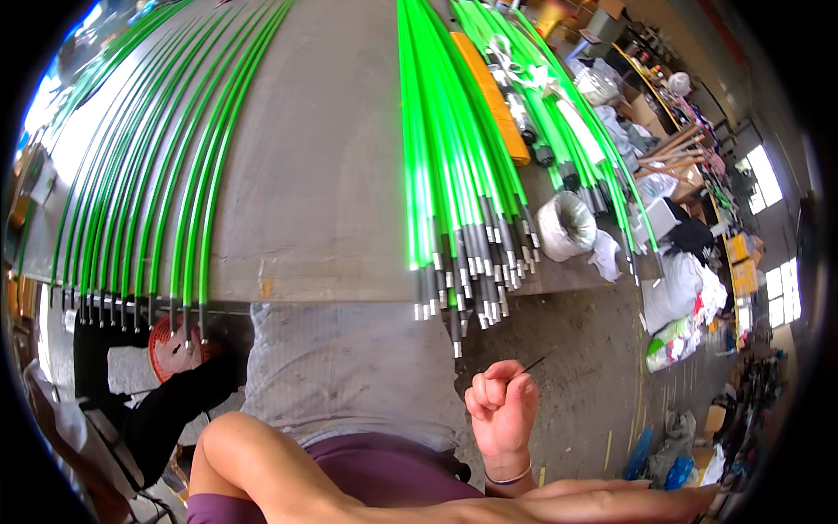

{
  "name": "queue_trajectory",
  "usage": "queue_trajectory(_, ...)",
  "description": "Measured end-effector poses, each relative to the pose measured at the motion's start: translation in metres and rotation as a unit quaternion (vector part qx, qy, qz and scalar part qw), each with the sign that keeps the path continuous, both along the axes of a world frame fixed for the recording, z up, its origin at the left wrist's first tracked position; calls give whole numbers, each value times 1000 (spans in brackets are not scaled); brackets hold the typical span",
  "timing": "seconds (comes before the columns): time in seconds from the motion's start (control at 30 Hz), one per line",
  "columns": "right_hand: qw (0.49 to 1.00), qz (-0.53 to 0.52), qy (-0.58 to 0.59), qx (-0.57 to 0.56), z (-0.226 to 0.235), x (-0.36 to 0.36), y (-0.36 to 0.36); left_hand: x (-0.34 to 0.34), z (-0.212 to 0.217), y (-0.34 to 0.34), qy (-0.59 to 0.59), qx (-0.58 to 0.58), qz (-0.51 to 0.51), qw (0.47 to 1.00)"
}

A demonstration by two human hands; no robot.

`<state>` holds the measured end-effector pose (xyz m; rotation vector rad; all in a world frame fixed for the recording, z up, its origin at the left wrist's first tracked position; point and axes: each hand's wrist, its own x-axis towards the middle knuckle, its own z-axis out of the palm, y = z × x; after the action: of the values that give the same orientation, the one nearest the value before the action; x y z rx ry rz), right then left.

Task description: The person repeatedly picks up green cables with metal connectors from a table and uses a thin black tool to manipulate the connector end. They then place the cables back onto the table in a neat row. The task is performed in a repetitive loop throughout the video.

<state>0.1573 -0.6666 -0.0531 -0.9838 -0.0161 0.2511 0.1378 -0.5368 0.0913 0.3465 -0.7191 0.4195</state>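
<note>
My right hand [506,410], a band round its wrist, is raised beside the table edge. Its fingers are closed in a pinch, and a thin dark stick-like piece [535,363] juts out from them; its kind is too small to tell. My left arm crosses in front of my body. The left hand [611,501] lies low at the right, over the right forearm, fingers stretched out. Ahead of the right hand, a thick bundle of green rods [449,175] with dark, silver-tipped ends overhangs the table [332,157]. More green rods [188,192] lie spaced apart at the left.
Beside the bundle are an orange bar [491,100], a roll of clear wrap [566,225] and more green rods [580,131]. A red round stool [170,349] and a person's dark-clothed leg [183,406] are at the left. Bags [681,293] and boxes [742,262] crowd the right.
</note>
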Motion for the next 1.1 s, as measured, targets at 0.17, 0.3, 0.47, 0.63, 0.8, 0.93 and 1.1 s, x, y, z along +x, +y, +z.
queue_trajectory(0.17, 999, -42, 6, -15, 3, -1, -9, 19, -14, 9, -41, 3, -54, 998)
queue_trajectory(0.3, 1000, -19, -1, -21, -2, 4, -2, -21, 10, -21, 52, -106, -62, 991)
queue_trajectory(0.47, 1000, -7, -8, -13, 3, 3, 2, 6, 0, -16, -5, -118, 112, 987)
queue_trajectory(0.63, 999, -31, 2, -38, 5, -1, 3, 10, -16, 29, -6, 53, -40, 998)
queue_trajectory(0.8, 1000, 2, -11, -28, 4, 1, 10, -17, 4, 0, 64, -89, 6, 994)
queue_trajectory(0.93, 999, 8, -16, -35, 8, -2, 17, 2, -15, 8, -49, -102, 64, 992)
queue_trajectory(1.1, 999, -13, 1, -36, 9, -3, 12, -23, 15, 20, 144, -116, -132, 974)
